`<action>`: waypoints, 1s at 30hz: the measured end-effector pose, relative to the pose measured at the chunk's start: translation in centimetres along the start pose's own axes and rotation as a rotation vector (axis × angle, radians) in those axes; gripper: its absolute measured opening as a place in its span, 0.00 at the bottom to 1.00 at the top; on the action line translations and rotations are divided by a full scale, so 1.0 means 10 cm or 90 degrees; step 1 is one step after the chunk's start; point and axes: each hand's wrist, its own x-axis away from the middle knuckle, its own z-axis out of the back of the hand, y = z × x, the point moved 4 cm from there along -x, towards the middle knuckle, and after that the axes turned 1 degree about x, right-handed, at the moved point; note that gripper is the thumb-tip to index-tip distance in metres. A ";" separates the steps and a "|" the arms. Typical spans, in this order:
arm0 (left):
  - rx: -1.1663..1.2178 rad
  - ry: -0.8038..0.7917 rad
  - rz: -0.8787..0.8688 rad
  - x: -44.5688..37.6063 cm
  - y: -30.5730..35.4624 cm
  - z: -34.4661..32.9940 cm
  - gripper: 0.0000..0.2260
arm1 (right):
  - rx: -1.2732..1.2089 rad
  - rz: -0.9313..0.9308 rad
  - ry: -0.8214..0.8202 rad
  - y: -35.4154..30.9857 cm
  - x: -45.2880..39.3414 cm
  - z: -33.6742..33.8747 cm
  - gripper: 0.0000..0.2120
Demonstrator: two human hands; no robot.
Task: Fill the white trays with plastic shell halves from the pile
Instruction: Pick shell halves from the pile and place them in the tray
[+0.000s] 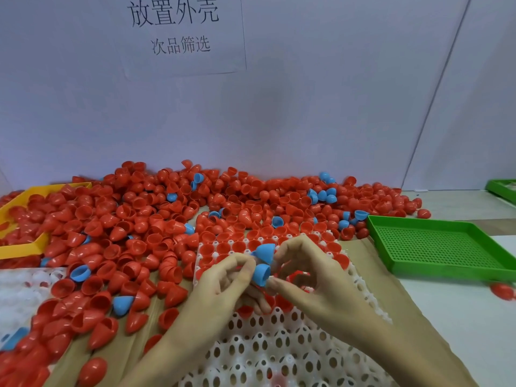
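Above the white tray, blue shells point apart.

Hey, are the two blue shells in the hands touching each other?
Touching. The head view shows the upper blue shell resting against the lower blue shell, no gap.

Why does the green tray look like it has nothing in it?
It is empty. The near green tray shows only its bare holed floor; every shell lies outside it, in the red and blue pile.
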 end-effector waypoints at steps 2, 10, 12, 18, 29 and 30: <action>-0.006 -0.010 0.000 0.00 -0.01 -0.01 0.12 | 0.020 -0.007 0.016 0.01 0.01 -0.01 0.12; -0.081 -0.005 -0.055 0.02 0.01 -0.05 0.09 | 0.252 -0.041 0.014 0.17 -0.09 0.47 0.08; -0.158 -0.010 -0.079 0.05 0.01 -0.05 0.08 | 0.299 -0.086 -0.022 0.27 -0.10 0.68 0.11; -0.469 -0.149 -0.246 0.14 0.00 -0.20 0.10 | 0.350 -0.132 -0.143 0.40 -0.05 0.90 0.09; -0.715 -0.167 -0.343 0.15 -0.18 -0.28 0.20 | 0.377 -0.168 -0.179 0.40 0.03 1.04 0.07; -0.704 -0.153 -0.355 0.16 -0.16 -0.28 0.19 | 0.377 -0.168 -0.177 0.40 0.03 1.05 0.06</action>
